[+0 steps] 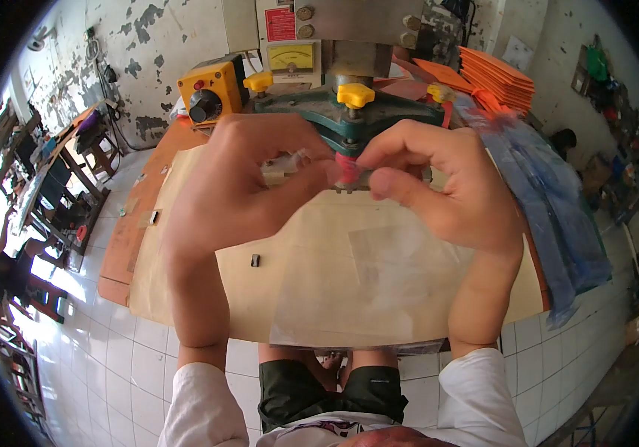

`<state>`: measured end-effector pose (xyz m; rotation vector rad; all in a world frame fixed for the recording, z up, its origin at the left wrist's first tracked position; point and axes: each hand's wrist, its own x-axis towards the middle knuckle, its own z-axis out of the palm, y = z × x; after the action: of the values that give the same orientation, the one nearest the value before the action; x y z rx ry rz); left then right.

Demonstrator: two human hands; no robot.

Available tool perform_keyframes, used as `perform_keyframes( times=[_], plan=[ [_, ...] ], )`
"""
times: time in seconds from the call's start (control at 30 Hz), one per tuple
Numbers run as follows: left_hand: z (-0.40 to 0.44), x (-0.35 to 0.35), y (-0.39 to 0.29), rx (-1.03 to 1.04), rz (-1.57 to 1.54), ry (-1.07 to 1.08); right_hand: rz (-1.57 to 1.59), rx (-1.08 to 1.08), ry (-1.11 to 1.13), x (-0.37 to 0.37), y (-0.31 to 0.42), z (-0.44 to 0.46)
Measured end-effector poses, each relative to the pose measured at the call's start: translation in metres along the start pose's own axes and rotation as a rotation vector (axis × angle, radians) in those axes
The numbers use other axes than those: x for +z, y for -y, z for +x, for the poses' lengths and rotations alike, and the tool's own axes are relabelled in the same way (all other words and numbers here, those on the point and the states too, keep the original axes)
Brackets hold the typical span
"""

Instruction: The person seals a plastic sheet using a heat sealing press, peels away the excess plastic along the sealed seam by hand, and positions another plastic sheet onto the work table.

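Note:
My left hand (pixel 249 182) is raised over the table, its thumb and fingers pinched at a small pink-red piece (pixel 347 168). What exactly that piece is cannot be made out. Facing it, my right hand (pixel 450 182) has curled fingers, with thumb and forefinger close together beside the same piece; anything between them is too small to tell. Just behind both hands stands a dark green press head (pixel 401 108) with yellow star knobs (pixel 355 95). A clear plastic sheet (pixel 327 298) lies on the tan tabletop cover (pixel 185 276) below the hands.
A small dark metal piece (pixel 255 261) lies on the cover. To the left rear sits a yellow control box (pixel 219 91). Orange folded sheets (pixel 494 78) are stacked at the right rear, and blue plastic (pixel 550 201) hangs over the right edge. A gauge (pixel 292 58) stands behind the press.

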<state>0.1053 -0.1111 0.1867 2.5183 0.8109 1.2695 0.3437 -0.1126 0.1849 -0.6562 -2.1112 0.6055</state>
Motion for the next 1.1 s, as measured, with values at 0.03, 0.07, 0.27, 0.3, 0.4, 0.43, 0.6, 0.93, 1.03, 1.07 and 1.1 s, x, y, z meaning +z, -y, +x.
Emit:
perform_keyframes(
  times=[0.03,0.07,0.27,0.3,0.4,0.43,0.6,0.93,1.03,1.07,1.1],
  plan=[
    [0.001,0.003,0.0,0.028,-0.003,0.032,-0.003,-0.014,-0.021,0.005,0.001,0.001],
    [0.003,0.005,0.0,0.028,-0.002,0.033,-0.005,-0.029,-0.043,0.009,0.001,0.003],
    [0.006,0.012,0.0,0.025,0.095,0.064,-0.042,-0.029,-0.071,0.014,-0.003,0.006],
    [0.005,0.014,-0.001,0.036,0.086,0.064,-0.042,-0.03,-0.073,0.015,-0.002,0.007],
    [0.004,0.015,-0.003,0.05,0.057,0.061,-0.084,0.018,-0.079,0.018,-0.002,0.008],
    [0.004,0.015,-0.004,0.055,0.042,0.055,-0.083,-0.009,-0.096,0.02,-0.002,0.009],
    [0.004,0.014,-0.003,0.045,0.055,0.034,0.024,0.042,-0.115,0.019,-0.004,0.007],
    [0.004,0.014,0.0,-0.019,0.011,0.052,-0.126,-0.138,-0.142,0.027,-0.013,0.013],
    [0.001,0.013,0.003,0.004,-0.026,0.038,-0.162,-0.191,-0.175,0.029,-0.016,0.015],
    [0.002,0.012,0.002,-0.005,-0.017,0.039,-0.175,-0.214,-0.188,0.03,-0.018,0.015],
    [0.003,0.009,0.0,-0.007,-0.02,0.077,-0.164,-0.218,-0.184,0.03,-0.018,0.016]
  ],
)
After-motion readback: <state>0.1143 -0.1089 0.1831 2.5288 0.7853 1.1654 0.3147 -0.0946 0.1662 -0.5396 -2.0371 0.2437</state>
